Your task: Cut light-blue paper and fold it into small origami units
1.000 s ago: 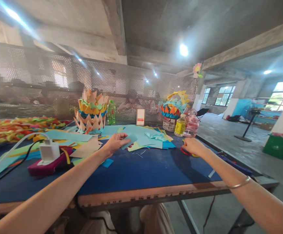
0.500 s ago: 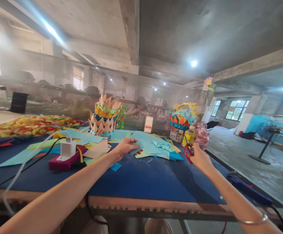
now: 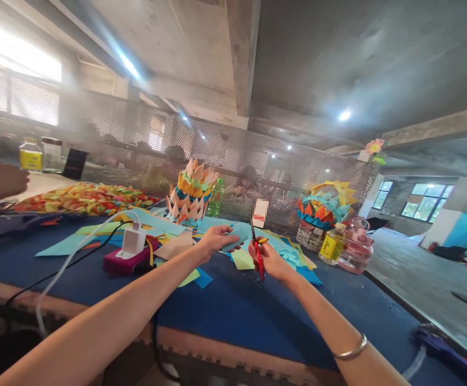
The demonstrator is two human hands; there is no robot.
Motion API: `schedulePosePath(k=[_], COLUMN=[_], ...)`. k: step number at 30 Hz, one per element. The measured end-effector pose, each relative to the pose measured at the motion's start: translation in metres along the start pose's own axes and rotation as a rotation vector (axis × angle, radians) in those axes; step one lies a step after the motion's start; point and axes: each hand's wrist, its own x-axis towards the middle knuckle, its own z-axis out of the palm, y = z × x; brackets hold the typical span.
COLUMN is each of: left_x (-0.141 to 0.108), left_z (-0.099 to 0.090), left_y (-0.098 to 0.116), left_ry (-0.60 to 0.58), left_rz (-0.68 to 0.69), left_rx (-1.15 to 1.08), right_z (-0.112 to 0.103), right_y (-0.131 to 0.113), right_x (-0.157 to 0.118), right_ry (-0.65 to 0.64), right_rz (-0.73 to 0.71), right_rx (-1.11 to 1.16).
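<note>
Light blue paper (image 3: 235, 236) is pinched between the thumb and fingers of my left hand (image 3: 216, 241), above the middle of the table. Close by on the right, my right hand (image 3: 271, 260) grips red-handled scissors (image 3: 259, 262), whose blades point up beside the paper. Behind and under my hands lie light blue, yellow and green sheets, with a small stack of cut light blue pieces (image 3: 291, 255) to the right. A tiered paper petal piece (image 3: 191, 195) stands at the back left of my hands.
A magenta power strip (image 3: 126, 257) with a white plug and cables sits left. Colourful paper scraps (image 3: 84, 198) are heaped behind it; another person's hand (image 3: 0, 185) is beyond. At right are a decorated basket (image 3: 311, 236), a yellow-labelled bottle (image 3: 332, 245), a pink bottle (image 3: 356, 246) and a glue gun (image 3: 446, 351).
My right hand has brought the scissors leftward from near the bottles to beside the paper. The view has turned left, and another person's hand has appeared at the left edge.
</note>
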Motion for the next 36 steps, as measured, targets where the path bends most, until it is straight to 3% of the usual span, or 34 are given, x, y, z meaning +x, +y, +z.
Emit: schedulePosePath(k=[7, 23, 36], left_x=[-0.002, 0.001, 0.001], left_z=[0.001, -0.002, -0.001], left_y=[0.003, -0.003, -0.002], left_ry=[0.006, -0.042, -0.057], left_rz=[-0.068, -0.065, -0.072], left_rx=[-0.074, -0.129, -0.118], right_z=[-0.004, -0.004, -0.005], right_y=[-0.004, -0.003, 0.001], right_x=[-0.024, -0.023, -0.023], right_ry=[-0.103, -0.114, -0.117], right_rz=[0.044, 0.03, 0.004], right_rx=[0.013, -0.089, -0.023])
